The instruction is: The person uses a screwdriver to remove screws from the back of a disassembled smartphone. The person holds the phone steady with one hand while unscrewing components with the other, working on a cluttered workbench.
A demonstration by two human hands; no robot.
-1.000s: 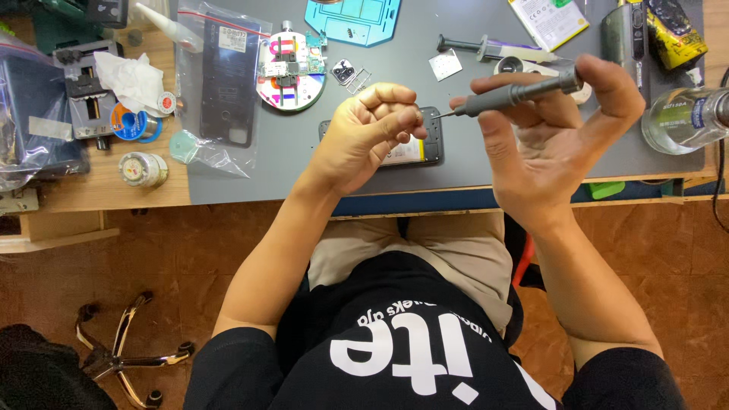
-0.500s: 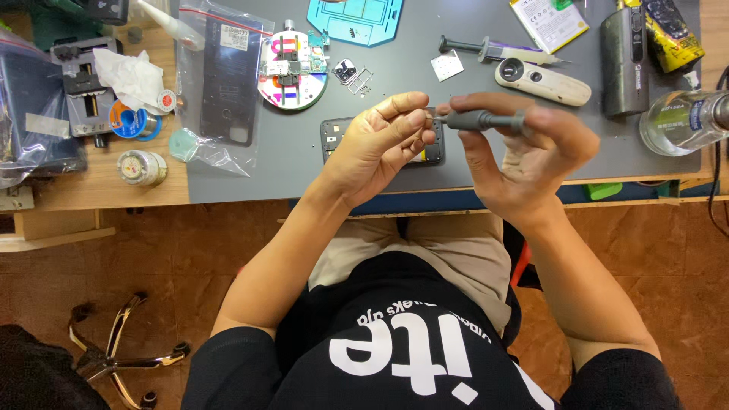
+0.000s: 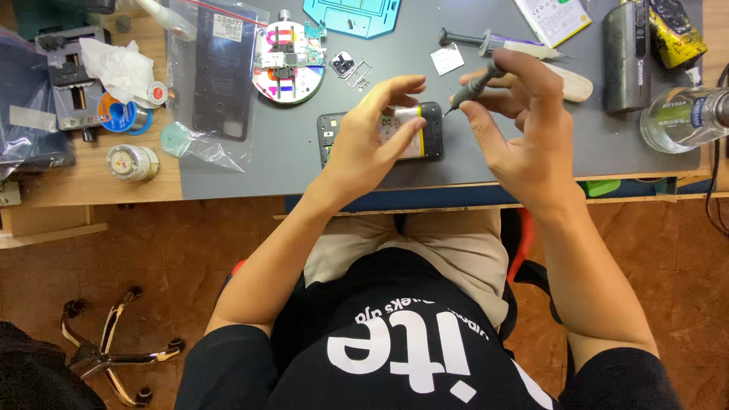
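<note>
We are in a small electronics repair workshop. We see a grey work mat (image 3: 304, 163) crowded with an opened phone (image 3: 416, 137), loose circuit parts on a round holder (image 3: 285, 61), solder wire spools (image 3: 121, 114), a bagged phone back cover (image 3: 224, 72) and a blue repair tray (image 3: 357, 15).

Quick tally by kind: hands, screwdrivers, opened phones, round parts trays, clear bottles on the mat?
Hands: 2, left hand, right hand
Screwdriver: 1
Opened phone: 1
Round parts tray: 1
Clear bottle: 1
Total: 6

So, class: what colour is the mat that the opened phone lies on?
Grey; the mat under the opened phone shows best in the head view.
</note>
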